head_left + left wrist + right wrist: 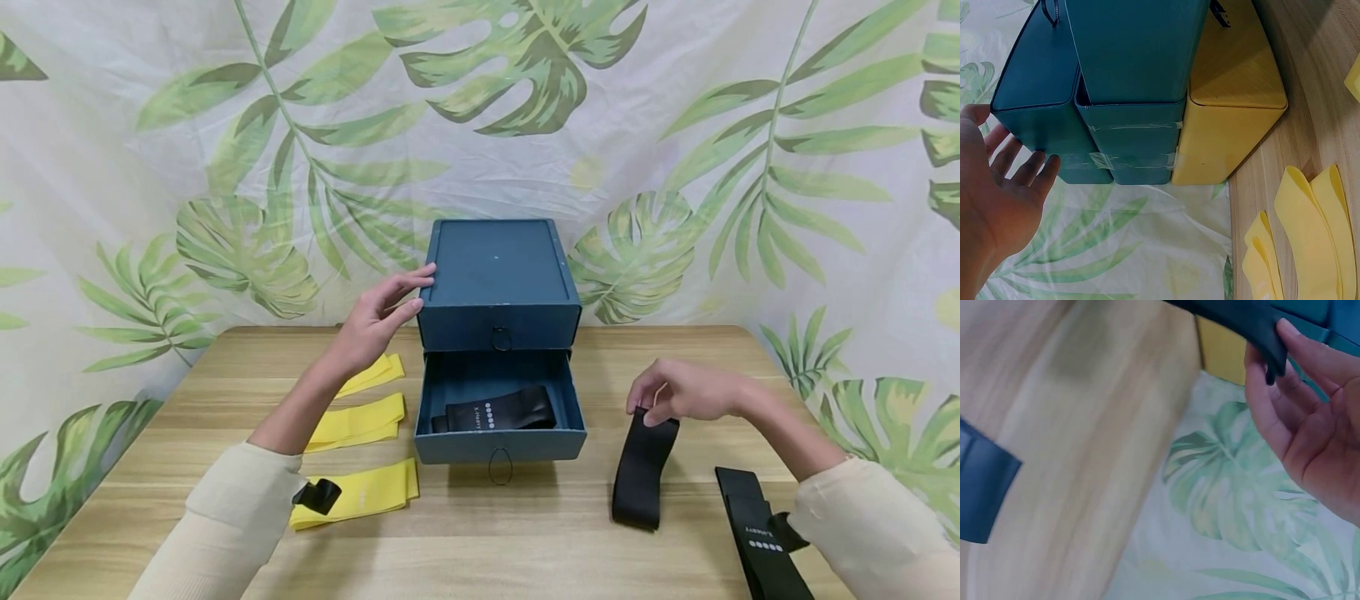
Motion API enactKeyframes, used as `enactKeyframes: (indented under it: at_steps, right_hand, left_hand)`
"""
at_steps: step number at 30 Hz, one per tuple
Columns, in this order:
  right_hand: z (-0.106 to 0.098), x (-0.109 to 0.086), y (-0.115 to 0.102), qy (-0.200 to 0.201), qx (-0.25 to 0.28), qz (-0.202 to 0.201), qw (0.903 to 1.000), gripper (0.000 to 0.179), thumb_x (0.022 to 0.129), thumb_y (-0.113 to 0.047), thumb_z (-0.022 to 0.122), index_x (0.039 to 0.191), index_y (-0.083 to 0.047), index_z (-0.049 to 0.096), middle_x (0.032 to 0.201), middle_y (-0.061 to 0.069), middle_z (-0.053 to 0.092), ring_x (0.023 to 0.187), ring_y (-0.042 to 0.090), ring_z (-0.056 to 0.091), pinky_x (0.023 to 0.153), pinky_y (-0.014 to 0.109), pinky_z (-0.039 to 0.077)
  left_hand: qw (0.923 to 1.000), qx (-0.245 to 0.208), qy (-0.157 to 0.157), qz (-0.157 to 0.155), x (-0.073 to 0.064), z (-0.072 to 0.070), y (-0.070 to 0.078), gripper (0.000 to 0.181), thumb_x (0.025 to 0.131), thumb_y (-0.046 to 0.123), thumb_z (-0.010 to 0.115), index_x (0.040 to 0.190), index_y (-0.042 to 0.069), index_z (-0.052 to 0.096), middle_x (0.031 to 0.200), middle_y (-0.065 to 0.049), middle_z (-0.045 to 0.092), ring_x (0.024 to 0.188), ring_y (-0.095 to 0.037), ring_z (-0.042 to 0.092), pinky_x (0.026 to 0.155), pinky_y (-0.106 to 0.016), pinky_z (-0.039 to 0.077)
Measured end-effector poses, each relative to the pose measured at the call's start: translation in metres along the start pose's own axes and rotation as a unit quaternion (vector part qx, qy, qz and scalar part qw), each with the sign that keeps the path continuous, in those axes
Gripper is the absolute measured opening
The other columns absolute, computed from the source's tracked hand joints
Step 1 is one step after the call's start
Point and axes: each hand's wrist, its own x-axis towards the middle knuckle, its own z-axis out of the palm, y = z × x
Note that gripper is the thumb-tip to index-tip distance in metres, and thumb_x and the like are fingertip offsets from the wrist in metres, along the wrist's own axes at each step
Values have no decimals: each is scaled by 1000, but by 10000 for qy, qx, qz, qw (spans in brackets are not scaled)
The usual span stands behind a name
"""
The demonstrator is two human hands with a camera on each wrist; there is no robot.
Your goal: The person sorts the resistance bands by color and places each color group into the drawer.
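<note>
My left hand (369, 323) rests its straight fingers against the upper left side of a blue drawer unit (498, 262). Below the unit's closed top drawer, a blue drawer (500, 447) is pulled out, holding a folded black resistance band (517, 410) marked X-Heavy. Right of the unit, my right hand (686, 390) pinches the top end of another black resistance band (643, 479) between thumb and fingers. That band hangs down, its lower end close over the table. In the right wrist view the pinched end (1272, 347) shows between thumb and fingertips.
Several yellow resistance bands (356, 493) lie in a column left of the unit. A further black band (761, 525) lies at the table's right front. The left wrist view shows a yellow bottom drawer (1232, 140). A leaf-print cloth (615, 167) hangs behind the wooden table (525, 533).
</note>
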Motion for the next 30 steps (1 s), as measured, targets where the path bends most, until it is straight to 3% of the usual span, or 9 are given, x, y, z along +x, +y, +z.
enactKeyframes:
  at_steps: [9,17,24,30]
  right_hand:
    - [-14,-6,-21,446,87,-196,9988,14,93,-4,75,107,-4,75,98,2,73,88,17,68,84,30,58]
    - [-25,-12,-37,785,359,1,9963,21,94,-9,76,114,-3,73,97,8,72,87,19,67,74,30,57]
    - [-33,-12,-53,757,1024,-674,9896,21,96,-1,71,116,5,70,94,6,73,82,18,67,74,30,59]
    - [-41,-11,-71,1056,1270,-941,9818,20,95,2,71,113,-5,75,96,7,75,83,20,69,77,30,60]
  left_hand:
    - [10000,2,23,10,0,1,-1,33,109,4,48,140,-5,56,162,-16,42,152,-31,35,120,-60,30]
    - [10000,13,26,17,-1,2,-1,33,109,4,48,140,-4,56,162,-15,43,152,-31,34,121,-59,30]
    - [10000,4,32,26,-1,2,-1,33,109,4,48,140,-4,56,162,-15,42,152,-31,35,121,-59,30]
    - [10000,-12,48,32,-1,2,-3,33,109,4,48,140,-4,56,162,-15,42,152,-30,35,121,-59,30]
